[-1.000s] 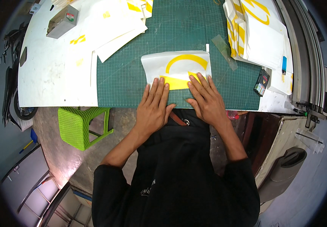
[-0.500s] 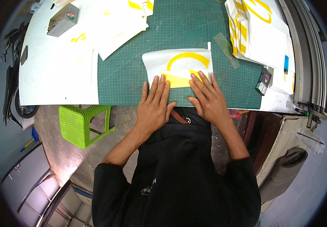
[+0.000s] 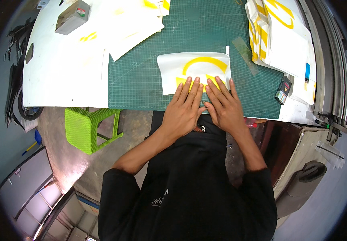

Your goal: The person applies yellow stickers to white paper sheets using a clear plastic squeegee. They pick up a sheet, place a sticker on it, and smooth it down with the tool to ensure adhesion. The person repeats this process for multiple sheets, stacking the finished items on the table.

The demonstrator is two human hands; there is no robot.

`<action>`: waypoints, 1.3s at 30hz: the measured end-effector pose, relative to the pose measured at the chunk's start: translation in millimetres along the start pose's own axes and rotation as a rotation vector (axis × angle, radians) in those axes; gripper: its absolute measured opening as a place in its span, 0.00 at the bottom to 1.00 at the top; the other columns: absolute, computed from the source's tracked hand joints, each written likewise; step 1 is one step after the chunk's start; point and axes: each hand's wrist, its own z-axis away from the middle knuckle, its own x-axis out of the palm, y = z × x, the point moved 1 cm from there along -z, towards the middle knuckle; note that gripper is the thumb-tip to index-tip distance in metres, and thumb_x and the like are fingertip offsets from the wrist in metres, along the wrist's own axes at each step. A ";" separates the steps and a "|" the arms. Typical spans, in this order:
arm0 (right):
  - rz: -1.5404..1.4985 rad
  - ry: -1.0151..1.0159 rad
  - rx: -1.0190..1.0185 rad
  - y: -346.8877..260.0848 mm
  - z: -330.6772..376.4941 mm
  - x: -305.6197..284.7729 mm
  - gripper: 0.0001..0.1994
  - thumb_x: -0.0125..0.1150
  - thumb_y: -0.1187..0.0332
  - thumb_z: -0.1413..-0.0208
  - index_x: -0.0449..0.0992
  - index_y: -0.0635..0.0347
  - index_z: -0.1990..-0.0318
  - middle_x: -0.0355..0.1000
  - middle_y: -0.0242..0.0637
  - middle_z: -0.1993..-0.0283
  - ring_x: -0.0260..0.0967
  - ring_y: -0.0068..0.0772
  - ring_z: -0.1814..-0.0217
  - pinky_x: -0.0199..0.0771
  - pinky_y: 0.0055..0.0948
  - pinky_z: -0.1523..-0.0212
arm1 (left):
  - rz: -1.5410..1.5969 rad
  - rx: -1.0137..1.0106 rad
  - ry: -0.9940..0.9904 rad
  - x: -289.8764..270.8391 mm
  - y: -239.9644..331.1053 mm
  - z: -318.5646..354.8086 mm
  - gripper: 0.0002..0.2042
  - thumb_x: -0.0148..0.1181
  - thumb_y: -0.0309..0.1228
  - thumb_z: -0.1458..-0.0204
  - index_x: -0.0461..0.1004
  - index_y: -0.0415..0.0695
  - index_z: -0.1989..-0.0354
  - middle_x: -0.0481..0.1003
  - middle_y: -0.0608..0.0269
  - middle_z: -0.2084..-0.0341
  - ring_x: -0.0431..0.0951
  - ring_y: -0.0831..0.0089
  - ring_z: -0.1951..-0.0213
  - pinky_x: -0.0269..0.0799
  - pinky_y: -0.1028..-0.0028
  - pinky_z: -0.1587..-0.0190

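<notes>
We have a white sheet [image 3: 193,72] with a yellow arc and yellow strip lying on the green cutting mat [image 3: 141,80], near the front edge of the worktop [image 3: 61,76]. Both our hands are flat on its lower part: the left hand [image 3: 184,108] and right hand [image 3: 223,106] lie side by side, fingers spread and pressing down, pinching nothing. The sheet's left end seems to curl up slightly, though the fisheye bend makes that hard to judge. If pressure is uneven, the sheet may slide or crease. Beyond lie more sheets [image 3: 278,36] at the right edge, a clear ruler [image 3: 244,54], and a green stool [image 3: 89,126] below.
</notes>
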 end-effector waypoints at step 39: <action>-0.363 0.024 0.117 61.6 -130.0 -10.3 0.09 0.72 0.68 0.46 0.85 0.57 0.59 0.82 0.38 0.66 0.74 0.40 0.57 0.58 0.46 0.40 | -0.116 -0.045 -0.123 -0.1 10.3 -0.7 0.42 0.48 0.61 0.36 0.58 0.37 0.24 0.52 0.48 0.22 0.45 0.48 0.20 0.37 0.33 0.25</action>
